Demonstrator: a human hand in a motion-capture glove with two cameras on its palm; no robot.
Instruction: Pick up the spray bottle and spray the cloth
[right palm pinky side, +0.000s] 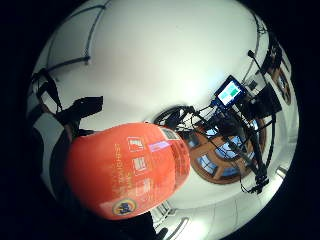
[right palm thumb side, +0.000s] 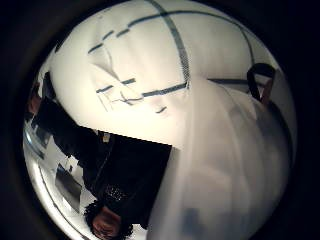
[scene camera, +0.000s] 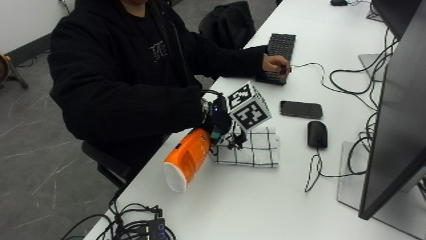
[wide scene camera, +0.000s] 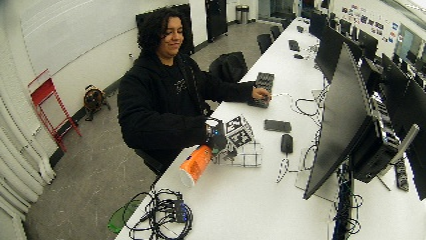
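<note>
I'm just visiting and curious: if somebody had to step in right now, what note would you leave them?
Right hand: gloved, gripping the top of the orange spray bottle, which is lifted and tilted, base toward the table's near edge.
Left hand: bare, resting on the keyboard.
Checked cloth: flat on the table, right beside the gloved hand.
Done: bottle picked up.
Left: aim the nozzle at the cloth and spray; no spray visible yet.

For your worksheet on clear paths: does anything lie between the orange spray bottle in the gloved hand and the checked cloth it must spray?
Nothing visible does. The right hand holds the spray bottle tilted, right beside the cloth on the table.
</note>
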